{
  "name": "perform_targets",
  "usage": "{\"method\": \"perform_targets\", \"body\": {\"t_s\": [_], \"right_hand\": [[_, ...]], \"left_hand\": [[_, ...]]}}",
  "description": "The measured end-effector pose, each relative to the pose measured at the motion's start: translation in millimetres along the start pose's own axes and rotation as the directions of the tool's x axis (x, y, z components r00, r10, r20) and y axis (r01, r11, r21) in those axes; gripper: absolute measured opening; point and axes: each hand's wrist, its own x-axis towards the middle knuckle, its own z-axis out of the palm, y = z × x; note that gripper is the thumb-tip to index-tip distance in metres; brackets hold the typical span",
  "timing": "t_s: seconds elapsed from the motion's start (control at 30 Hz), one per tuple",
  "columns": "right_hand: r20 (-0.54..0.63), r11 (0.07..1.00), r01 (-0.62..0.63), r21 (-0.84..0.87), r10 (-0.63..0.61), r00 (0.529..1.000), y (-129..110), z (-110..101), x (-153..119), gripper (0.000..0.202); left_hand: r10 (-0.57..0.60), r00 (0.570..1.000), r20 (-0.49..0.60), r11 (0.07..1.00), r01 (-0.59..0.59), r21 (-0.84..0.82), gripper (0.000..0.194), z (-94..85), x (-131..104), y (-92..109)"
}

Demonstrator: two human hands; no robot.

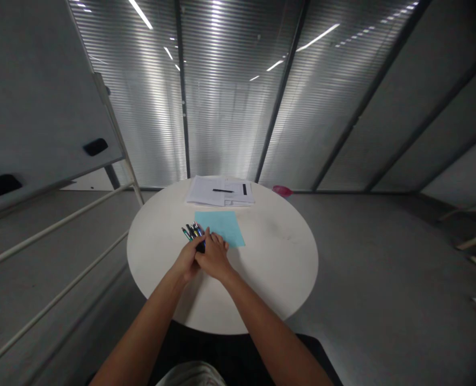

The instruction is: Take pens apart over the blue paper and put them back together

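A bundle of several pens (193,230) points up and to the left above the white round table (278,257), at the left edge of a light blue sheet (225,224). My left hand (188,257) is wrapped round the lower part of a dark holder or bundle with the pens in it. Against it lies my right hand (214,255), its fingers bent over the holder's right side and partly above the blue sheet. Where the two hands meet, the fingers overlap, and what the right fingertips touch is hidden.
White papers (206,191) with a black pen (222,191) on them lie at the table's far side. A whiteboard on a white frame (56,219) stands at the left. A pink object (282,191) shows beyond the table's far right edge.
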Motion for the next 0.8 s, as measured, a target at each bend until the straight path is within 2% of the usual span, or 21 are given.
{"method": "perform_targets", "body": {"t_s": [0.1, 0.23, 0.33, 0.4, 0.5, 0.63, 0.73, 0.8], "right_hand": [[0.043, 0.996, 0.023, 0.092, -0.027, 0.999, 2, 0, -2, 0.078], [0.038, 0.953, 0.082, 0.292, -0.097, 0.995, 14, 4, -3, 0.067], [-0.081, 0.894, 0.155, 0.420, -0.133, 0.988, 32, 4, -1, 0.050], [-0.205, 0.899, 0.204, 0.387, -0.132, 0.970, 48, 1, 2, 0.039], [-0.288, 0.945, 0.207, 0.251, -0.132, 0.949, 75, -9, 5, 0.032], [-0.301, 0.997, 0.082, 0.004, -0.077, 0.951, 103, -23, 5, 0.029], [-0.307, 0.988, 0.010, -0.155, -0.058, 0.950, 114, -26, 1, 0.030], [-0.296, 0.973, -0.019, -0.229, -0.051, 0.954, 117, -25, -2, 0.033]], "left_hand": [[0.035, 0.999, -0.028, 0.999, -0.034, 0.031, 0.029, -4.7, 0, -1], [0.059, 0.987, -0.149, 0.994, -0.043, 0.104, 0.028, -16.0, 1, 1], [0.078, 0.966, -0.248, 0.983, -0.033, 0.180, 0.028, -26.6, 0, 8], [0.127, 0.953, -0.274, 0.966, -0.055, 0.253, 0.027, -33.2, -2, 15], [0.182, 0.934, -0.307, 0.904, -0.036, 0.426, 0.026, -43.3, -3, 33], [0.350, 0.834, -0.427, 0.674, 0.092, 0.733, 0.028, -66.0, 11, 70], [0.473, 0.748, -0.466, 0.368, 0.313, 0.876, 0.033, -89.7, 31, 102], [0.546, 0.697, -0.465, 0.147, 0.467, 0.872, 0.040, -102.7, 43, 117]]}}
